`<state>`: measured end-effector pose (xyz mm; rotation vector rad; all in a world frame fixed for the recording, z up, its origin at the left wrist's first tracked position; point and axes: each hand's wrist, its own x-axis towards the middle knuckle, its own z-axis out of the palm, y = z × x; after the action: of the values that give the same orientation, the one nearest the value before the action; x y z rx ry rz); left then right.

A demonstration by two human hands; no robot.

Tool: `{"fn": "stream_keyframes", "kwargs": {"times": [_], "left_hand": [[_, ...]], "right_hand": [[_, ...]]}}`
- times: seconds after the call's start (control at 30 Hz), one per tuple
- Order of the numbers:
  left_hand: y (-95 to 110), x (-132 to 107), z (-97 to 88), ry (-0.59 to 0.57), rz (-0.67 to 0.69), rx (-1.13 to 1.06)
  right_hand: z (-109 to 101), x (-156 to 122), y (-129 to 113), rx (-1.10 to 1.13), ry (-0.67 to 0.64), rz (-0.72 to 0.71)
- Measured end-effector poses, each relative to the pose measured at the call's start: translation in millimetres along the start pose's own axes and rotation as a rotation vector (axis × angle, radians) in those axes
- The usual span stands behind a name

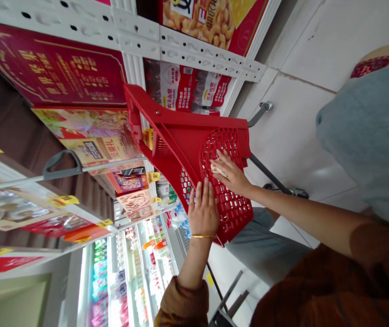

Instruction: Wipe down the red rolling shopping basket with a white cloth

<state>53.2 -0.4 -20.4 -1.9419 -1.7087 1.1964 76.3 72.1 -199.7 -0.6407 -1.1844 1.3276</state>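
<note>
A red plastic shopping basket (194, 154) with a honeycomb mesh wall fills the middle of the head view, and the whole picture is turned on its side. My right hand (231, 172) presses a small pale packet (218, 170) against the mesh, with the fingers curled over it. Most of the packet is hidden by those fingers. My left hand (203, 206), with a gold bangle (203, 236) at the wrist, lies flat on the mesh with its fingers apart. Both arms wear brown knitted sleeves.
Store shelves (194, 54) with red-and-gold product boxes and yellow price tags run along the left. A lit refrigerated cabinet (126, 281) stands at the bottom. A grey-handled metal bar (61, 165) crosses at left. Grey fabric (368, 145) bulks at right above white floor tiles (293, 131).
</note>
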Motion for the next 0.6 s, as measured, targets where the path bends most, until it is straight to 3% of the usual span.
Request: {"fn": "stream_keyframes", "kwargs": {"times": [0.27,0.6], "left_hand": [[0,-3,2.8,0.011,-0.027,0.004],[-3,-2,-0.2,0.006,-0.049,-0.011]], "right_hand": [[8,-35,-1,0.079,-0.026,-0.058],[4,-59,-14,0.063,-0.066,-0.201]]}}
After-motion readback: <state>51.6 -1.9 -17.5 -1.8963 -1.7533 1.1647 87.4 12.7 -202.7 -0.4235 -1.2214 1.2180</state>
